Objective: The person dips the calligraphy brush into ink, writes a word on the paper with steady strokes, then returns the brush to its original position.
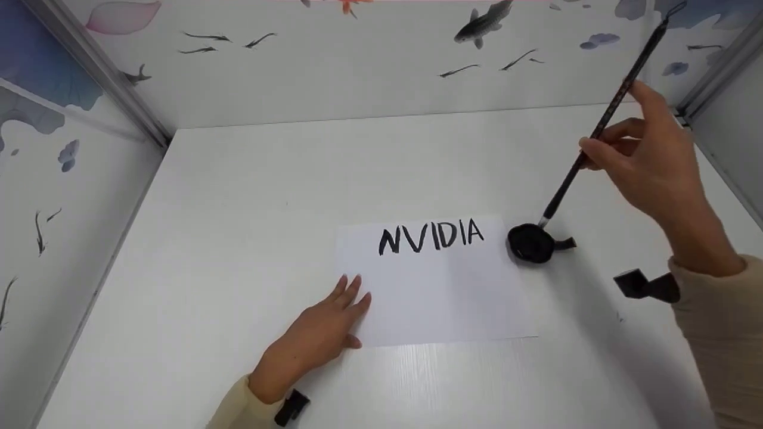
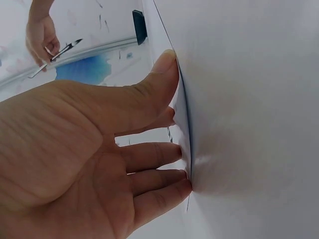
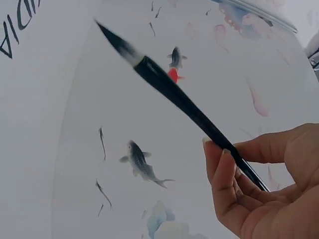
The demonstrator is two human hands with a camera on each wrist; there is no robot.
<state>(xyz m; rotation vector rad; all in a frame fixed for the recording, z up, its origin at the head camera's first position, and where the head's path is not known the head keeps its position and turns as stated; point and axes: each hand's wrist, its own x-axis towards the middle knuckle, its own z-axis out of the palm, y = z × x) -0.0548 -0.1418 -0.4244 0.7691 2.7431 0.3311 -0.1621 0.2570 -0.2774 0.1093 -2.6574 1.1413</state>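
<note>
My right hand [image 1: 656, 161] pinches the dark handle of a writing brush [image 1: 564, 187] between thumb and fingers, well up from the bristles. The brush slants, its bristle end down at the rim of a small black ink dish [image 1: 530, 243]; whether it touches the ink I cannot tell. In the right wrist view the brush [image 3: 174, 97] shows dark, pointed bristles, pale at their base. My left hand [image 1: 319, 330] rests with extended, spread fingers on the left edge of a white paper sheet [image 1: 441, 304]. Black brushed letters reading "NVIDIA" [image 1: 432, 237] run along its upper part.
The dish's short black handle [image 1: 565, 243] points right, beside the paper's upper right corner. White panels painted with fish [image 1: 483, 24] and plants enclose the white table [image 1: 238, 238] at the back and sides. Black wrist mounts [image 1: 647, 286] sit at both sleeves.
</note>
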